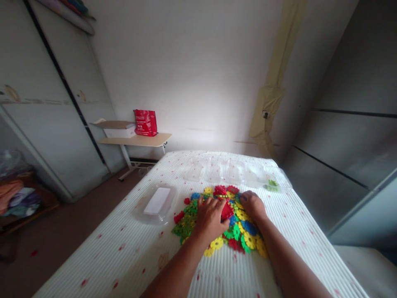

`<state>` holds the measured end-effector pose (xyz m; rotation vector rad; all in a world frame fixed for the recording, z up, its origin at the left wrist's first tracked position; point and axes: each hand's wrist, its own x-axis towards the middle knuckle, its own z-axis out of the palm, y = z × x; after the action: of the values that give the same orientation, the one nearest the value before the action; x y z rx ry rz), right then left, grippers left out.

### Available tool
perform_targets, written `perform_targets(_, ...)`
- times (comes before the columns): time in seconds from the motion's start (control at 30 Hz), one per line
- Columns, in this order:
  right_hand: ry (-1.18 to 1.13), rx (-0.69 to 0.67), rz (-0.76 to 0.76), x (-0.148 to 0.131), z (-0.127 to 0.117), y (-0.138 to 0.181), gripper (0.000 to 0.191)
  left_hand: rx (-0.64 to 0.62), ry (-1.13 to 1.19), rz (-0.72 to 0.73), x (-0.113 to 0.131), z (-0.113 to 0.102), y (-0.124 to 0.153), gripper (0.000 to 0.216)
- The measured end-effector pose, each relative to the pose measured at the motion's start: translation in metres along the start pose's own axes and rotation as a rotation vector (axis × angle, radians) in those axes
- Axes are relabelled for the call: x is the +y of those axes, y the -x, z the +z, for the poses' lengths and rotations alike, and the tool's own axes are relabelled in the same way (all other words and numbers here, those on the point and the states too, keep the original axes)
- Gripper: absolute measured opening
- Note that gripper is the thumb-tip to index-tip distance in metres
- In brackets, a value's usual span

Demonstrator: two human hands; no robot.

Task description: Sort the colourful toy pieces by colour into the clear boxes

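A pile of flat plastic snowflake pieces in red, yellow, green and blue lies on a white patterned table cover. My left hand rests on the pile's left part, fingers curled over the pieces, thumb beside a red piece. My right hand lies on the pile's upper right, fingers bent down into the pieces. Whether either hand grips a piece is hidden by the fingers.
A clear plastic lid or container lies left of the pile. Several clear containers stand in a row behind it, one at the right holding green pieces. A side table with a red bag stands by the wall.
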<state>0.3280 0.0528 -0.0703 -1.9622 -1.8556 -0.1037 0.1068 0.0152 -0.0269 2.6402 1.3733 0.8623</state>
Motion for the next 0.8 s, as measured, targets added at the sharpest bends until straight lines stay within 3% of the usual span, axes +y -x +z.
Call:
perform_targets(0.2, -0.014, 0.008, -0.003, 0.0, 0.001, 0.0, 0.02, 0.059, 0.065, 0.013, 0.001, 0.008, 0.001, 0.052)
perform_targets(0.37, -0.014, -0.002, 0.0, 0.0, 0.0, 0.0, 0.02, 0.124, 0.324, 0.02, -0.004, 0.004, 0.001, 0.055)
perform_targets(0.6, -0.008, -0.024, 0.017, -0.003, -0.003, 0.0, 0.021, 0.104, 1.084, -0.273, -0.017, 0.0, -0.004, 0.051)
perform_targets(0.7, -0.025, -0.016, 0.014, -0.003, -0.004, 0.001, 0.021, 0.177, 1.177, -0.356, -0.028, 0.0, -0.008, 0.053)
perform_targets(0.8, -0.028, -0.015, 0.017, -0.002, -0.003, 0.001, 0.021, 0.277, 1.069, -0.433, -0.043, -0.007, -0.013, 0.055)
